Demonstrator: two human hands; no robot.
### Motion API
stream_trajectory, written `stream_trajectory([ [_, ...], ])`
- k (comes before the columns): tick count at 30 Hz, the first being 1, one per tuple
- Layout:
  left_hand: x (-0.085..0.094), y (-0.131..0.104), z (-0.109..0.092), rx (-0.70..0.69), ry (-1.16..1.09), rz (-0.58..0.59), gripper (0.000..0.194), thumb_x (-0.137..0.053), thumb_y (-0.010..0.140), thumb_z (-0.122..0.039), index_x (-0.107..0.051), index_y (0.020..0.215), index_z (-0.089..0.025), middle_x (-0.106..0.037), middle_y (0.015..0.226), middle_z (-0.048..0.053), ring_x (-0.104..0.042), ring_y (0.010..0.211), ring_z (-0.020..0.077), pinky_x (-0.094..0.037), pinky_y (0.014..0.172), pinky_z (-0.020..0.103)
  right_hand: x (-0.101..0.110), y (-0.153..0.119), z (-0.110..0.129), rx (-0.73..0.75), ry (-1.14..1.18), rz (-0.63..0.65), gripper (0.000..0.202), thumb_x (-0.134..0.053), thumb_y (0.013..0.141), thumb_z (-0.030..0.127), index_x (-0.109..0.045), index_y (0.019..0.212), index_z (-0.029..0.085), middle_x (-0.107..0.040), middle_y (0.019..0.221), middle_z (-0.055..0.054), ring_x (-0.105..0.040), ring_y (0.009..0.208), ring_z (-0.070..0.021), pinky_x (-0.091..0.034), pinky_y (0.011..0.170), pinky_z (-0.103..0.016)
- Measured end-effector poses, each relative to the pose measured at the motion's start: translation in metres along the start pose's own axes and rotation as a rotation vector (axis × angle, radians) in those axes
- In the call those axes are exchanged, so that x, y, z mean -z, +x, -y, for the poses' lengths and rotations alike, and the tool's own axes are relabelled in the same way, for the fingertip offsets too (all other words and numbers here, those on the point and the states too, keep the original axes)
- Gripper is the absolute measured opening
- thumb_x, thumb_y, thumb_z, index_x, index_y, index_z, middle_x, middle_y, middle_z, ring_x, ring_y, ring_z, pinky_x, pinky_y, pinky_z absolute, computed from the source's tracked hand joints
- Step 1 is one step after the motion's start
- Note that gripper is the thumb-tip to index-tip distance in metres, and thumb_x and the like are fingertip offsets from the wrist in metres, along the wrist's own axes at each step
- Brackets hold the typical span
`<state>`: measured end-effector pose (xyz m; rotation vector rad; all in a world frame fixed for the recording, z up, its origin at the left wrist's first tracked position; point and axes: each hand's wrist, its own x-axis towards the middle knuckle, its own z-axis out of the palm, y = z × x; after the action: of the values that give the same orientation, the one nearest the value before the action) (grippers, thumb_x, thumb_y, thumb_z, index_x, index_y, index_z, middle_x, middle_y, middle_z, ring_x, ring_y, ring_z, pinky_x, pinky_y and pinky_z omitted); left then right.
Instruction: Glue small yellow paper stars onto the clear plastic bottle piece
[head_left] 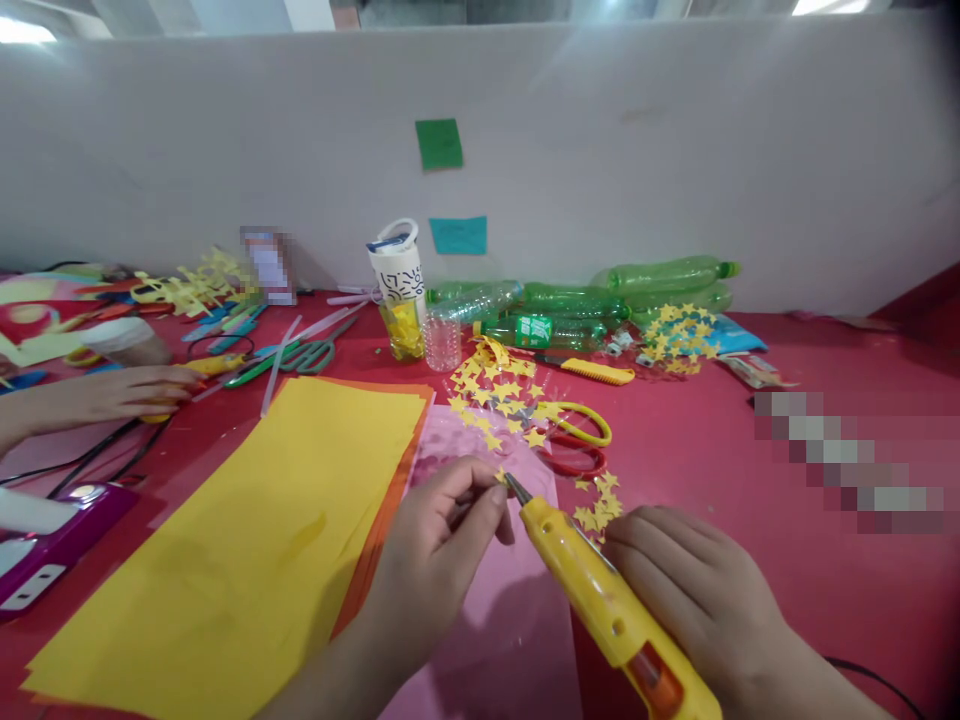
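Note:
My left hand (457, 550) pinches a small yellow paper star (501, 477) between thumb and fingertips. In my right hand (697, 590) is a yellow glue gun (592, 590), its metal nozzle pointing up and left, at or very close to the star. Part of my right fingers is hidden behind the gun. Beneath both hands lies a pink sheet (510, 620). Just beyond them, yellow stars lie on and around a clear plastic piece (487, 390), and a smaller pile of stars (598, 503) is beside my right hand.
Yellow and orange paper (247, 520) covers the left front. Red-handled scissors (577, 458), a yellow cutter (596, 371), green bottles (555, 330) and a white patterned cup (397, 280) stand or lie farther back. Another person's hand (142, 390) is at the left, near a purple power strip (67, 540).

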<state>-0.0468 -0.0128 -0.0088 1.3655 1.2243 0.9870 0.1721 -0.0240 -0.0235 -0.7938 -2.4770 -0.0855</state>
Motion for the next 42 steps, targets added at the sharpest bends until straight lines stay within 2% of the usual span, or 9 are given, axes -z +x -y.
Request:
stream_trajectory([
  [5, 0.0, -0.002, 0.003, -0.097, 0.045, -0.06, 0.018, -0.047, 0.09, -0.028, -0.055, 0.078, -0.018, -0.057, 0.067, -0.003, -0.038, 0.043, 0.0037, -0.032, 0.044, 0.019, 0.006, -0.011, -0.01, 0.002, -0.158, -0.11, 0.019, -0.043, 0.088, 0.012, -0.058, 0.097, 0.017, -0.066, 0.09, -0.013, -0.061, 0.082, -0.0254, -0.046, 0.072, -0.037],
  [9, 0.0, 0.001, 0.003, -0.05, 0.011, -0.015, 0.019, -0.046, 0.091, -0.03, -0.054, 0.078, -0.018, -0.057, 0.067, -0.003, -0.036, 0.042, 0.0034, -0.031, 0.044, 0.02, 0.022, -0.015, -0.038, -0.346, 0.025, -0.203, 0.021, -0.05, 0.086, 0.019, -0.051, 0.107, 0.021, -0.059, 0.105, -0.013, -0.06, 0.087, -0.0248, -0.047, 0.07, -0.034],
  [12, -0.003, 0.002, 0.0, -0.034, 0.027, 0.046, 0.021, -0.044, 0.091, -0.032, -0.053, 0.078, -0.019, -0.056, 0.067, -0.003, -0.037, 0.042, 0.0041, -0.031, 0.042, 0.02, 0.03, -0.014, -0.069, -0.451, 0.113, 0.009, 0.01, -0.049, 0.084, 0.016, -0.054, 0.09, 0.022, -0.059, 0.089, -0.007, -0.06, 0.075, -0.0195, -0.046, 0.064, -0.029],
  [16, -0.005, 0.0, -0.008, -0.052, 0.062, 0.104, 0.02, -0.042, 0.091, -0.032, -0.053, 0.081, -0.02, -0.056, 0.068, -0.003, -0.036, 0.041, 0.0044, -0.03, 0.042, 0.02, 0.019, -0.021, -0.107, -0.477, 0.133, 0.265, 0.035, -0.05, 0.063, 0.0, -0.056, 0.092, 0.019, -0.059, 0.094, -0.007, -0.06, 0.079, -0.0198, -0.049, 0.069, -0.03],
  [22, -0.007, 0.004, -0.018, 0.065, -0.044, 0.246, 0.022, -0.043, 0.091, -0.032, -0.051, 0.077, -0.018, -0.057, 0.065, -0.004, -0.033, 0.039, 0.0024, -0.026, 0.042, 0.019, 0.0, -0.042, -0.139, -0.469, 0.143, 0.344, 0.055, -0.047, 0.057, -0.003, -0.06, 0.107, 0.017, -0.061, 0.106, -0.011, -0.058, 0.101, -0.0256, -0.047, 0.088, -0.039],
  [25, -0.01, 0.009, -0.02, 0.145, -0.174, 0.326, 0.019, -0.044, 0.091, -0.031, -0.05, 0.079, -0.018, -0.058, 0.062, -0.004, -0.032, 0.035, 0.001, -0.021, 0.038, 0.017, 0.008, -0.035, -0.128, -0.463, 0.087, 0.261, 0.056, -0.053, 0.063, 0.002, -0.056, 0.117, 0.018, -0.059, 0.116, -0.013, -0.055, 0.108, -0.0288, -0.046, 0.091, -0.046],
  [27, -0.013, 0.011, -0.021, 0.209, -0.245, 0.359, 0.018, -0.045, 0.089, -0.03, -0.051, 0.078, -0.017, -0.057, 0.058, -0.004, -0.032, 0.033, 0.0006, -0.017, 0.035, 0.016, 0.017, -0.022, -0.106, -0.456, 0.036, 0.125, 0.035, -0.054, 0.076, 0.01, -0.058, 0.11, 0.018, -0.062, 0.111, -0.012, -0.057, 0.104, -0.0272, -0.046, 0.09, -0.048],
  [34, -0.014, 0.011, -0.022, 0.401, -0.449, 0.46, 0.013, -0.052, 0.082, -0.023, -0.054, 0.072, -0.016, -0.055, 0.05, -0.003, -0.03, 0.032, 0.0012, -0.016, 0.032, 0.014, 0.024, 0.034, -0.019, -0.235, 0.461, -0.027, 0.016, -0.051, 0.088, 0.015, -0.06, 0.1, 0.022, -0.068, 0.092, -0.003, -0.064, 0.084, -0.013, -0.051, 0.074, -0.025],
  [42, -0.006, 0.011, -0.012, 0.449, -0.52, 0.522, 0.012, -0.048, 0.078, -0.019, -0.056, 0.071, -0.016, -0.048, 0.045, -0.003, -0.029, 0.034, 0.0032, -0.013, 0.032, 0.016, 0.012, 0.041, -0.018, -0.201, 0.61, -0.003, 0.009, -0.055, 0.089, 0.015, -0.061, 0.094, 0.02, -0.068, 0.086, -0.001, -0.063, 0.079, -0.0113, -0.049, 0.073, -0.023],
])
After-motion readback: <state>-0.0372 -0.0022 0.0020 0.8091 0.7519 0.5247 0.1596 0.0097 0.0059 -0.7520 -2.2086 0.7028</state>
